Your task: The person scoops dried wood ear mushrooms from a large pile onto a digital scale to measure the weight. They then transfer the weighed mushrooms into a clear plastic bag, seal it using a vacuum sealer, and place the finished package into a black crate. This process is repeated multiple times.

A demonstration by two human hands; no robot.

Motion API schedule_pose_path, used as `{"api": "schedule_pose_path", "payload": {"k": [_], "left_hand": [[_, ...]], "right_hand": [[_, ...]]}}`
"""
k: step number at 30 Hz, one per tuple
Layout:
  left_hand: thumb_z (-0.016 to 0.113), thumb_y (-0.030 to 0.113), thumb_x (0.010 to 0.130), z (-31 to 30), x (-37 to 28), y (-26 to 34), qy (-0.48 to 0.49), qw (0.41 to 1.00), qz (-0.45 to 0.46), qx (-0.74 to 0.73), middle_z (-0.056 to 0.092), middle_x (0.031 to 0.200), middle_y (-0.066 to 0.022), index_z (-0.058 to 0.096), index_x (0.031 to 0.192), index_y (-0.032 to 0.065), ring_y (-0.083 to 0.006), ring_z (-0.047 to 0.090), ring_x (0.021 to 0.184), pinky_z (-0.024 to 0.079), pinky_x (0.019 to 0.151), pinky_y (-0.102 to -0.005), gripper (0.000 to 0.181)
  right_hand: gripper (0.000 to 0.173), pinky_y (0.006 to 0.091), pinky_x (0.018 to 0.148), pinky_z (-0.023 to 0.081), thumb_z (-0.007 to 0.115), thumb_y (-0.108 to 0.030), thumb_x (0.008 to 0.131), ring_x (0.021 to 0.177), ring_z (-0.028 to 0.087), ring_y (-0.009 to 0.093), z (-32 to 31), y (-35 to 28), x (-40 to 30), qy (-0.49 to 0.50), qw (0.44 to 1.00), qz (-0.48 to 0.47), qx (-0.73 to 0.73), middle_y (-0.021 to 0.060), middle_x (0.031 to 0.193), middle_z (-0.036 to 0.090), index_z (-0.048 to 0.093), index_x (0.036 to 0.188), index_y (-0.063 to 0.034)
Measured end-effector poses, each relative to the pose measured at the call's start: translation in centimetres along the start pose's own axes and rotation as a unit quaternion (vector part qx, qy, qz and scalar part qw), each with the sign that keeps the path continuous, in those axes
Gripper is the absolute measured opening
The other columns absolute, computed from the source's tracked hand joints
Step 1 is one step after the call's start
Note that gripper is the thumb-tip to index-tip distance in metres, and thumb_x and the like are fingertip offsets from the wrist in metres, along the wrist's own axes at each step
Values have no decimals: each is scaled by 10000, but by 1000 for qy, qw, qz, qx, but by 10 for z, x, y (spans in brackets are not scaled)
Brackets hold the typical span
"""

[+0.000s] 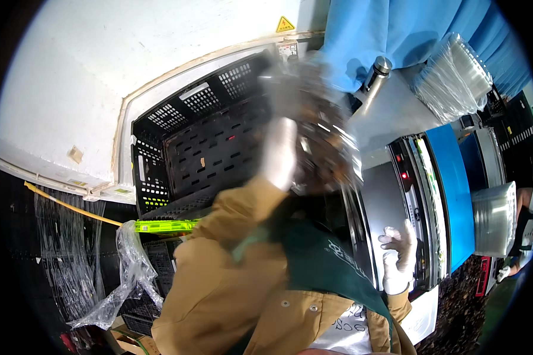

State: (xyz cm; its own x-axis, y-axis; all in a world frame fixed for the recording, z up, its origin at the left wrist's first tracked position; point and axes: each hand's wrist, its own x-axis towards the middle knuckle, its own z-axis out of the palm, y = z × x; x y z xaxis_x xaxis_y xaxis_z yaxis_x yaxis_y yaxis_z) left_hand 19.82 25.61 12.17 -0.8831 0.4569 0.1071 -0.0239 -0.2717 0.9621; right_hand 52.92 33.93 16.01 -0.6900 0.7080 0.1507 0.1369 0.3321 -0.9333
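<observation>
My left hand (280, 153), in a white glove and blurred by motion, holds a clear plastic pack (326, 142) with dark brown contents over the right side of a black plastic crate (204, 146). Its fingers are partly hidden, and the blur hides what exactly the pack contains. My right hand (398, 257), also gloved in white, is empty with its fingers apart and slightly curled. Beneath and beside it lies a machine with a dark flat surface (382, 191) and a control panel with red lights (402, 168).
Stacked clear plastic trays, some in wrap (453, 80), stand at the upper right beside a metal cylinder (377, 80). More clear trays (495, 219) stand beyond a blue panel (451, 191). A bright green crate edge (164, 226) and loose plastic film (133, 262) are at left. Another person's gloved hand (504, 273) shows far right.
</observation>
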Motion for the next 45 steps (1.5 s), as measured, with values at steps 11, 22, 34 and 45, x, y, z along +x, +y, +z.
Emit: {"api": "schedule_pose_path", "payload": {"k": [11, 22, 34, 45], "left_hand": [[568, 528, 926, -170, 178, -194, 174, 935, -181, 251, 686, 999, -161, 638, 1062, -39, -271, 632, 963, 462, 875, -362, 587], [532, 243, 960, -42, 242, -100, 208, 800, 397, 398, 587, 1197, -265, 571, 1190, -80, -406, 558, 1088, 417, 1006, -468, 399], [533, 250, 966, 563, -14, -24, -663, 616, 425, -24, 635, 1222, -149, 652, 1173, 20, -290, 563, 1174, 414, 1021, -352, 332], [655, 238, 859, 671, -55, -70, -625, 523, 575, 76, 664, 780, -164, 695, 843, -30, -297, 641, 731, 474, 704, -362, 272]], "right_hand": [[661, 312, 820, 497, 610, -294, 938, 911, 625, 191, 22, 16, 36, 96, 992, 79, -36, 134, 1090, 618, 330, 1474, -27], [398, 296, 838, 517, 617, -106, 923, 909, 658, 172, 9, 20, 1, 239, 947, 204, -68, 120, 1043, 683, 547, 1305, -17], [292, 311, 824, 518, 620, -119, 926, 910, 676, 229, 16, 8, -84, 478, 840, 240, -95, 124, 996, 687, 618, 1205, -33], [253, 282, 810, 515, 630, -70, 901, 892, 676, 192, 51, 10, -167, 626, 695, 340, -96, 107, 966, 693, 649, 1149, -19]]}}
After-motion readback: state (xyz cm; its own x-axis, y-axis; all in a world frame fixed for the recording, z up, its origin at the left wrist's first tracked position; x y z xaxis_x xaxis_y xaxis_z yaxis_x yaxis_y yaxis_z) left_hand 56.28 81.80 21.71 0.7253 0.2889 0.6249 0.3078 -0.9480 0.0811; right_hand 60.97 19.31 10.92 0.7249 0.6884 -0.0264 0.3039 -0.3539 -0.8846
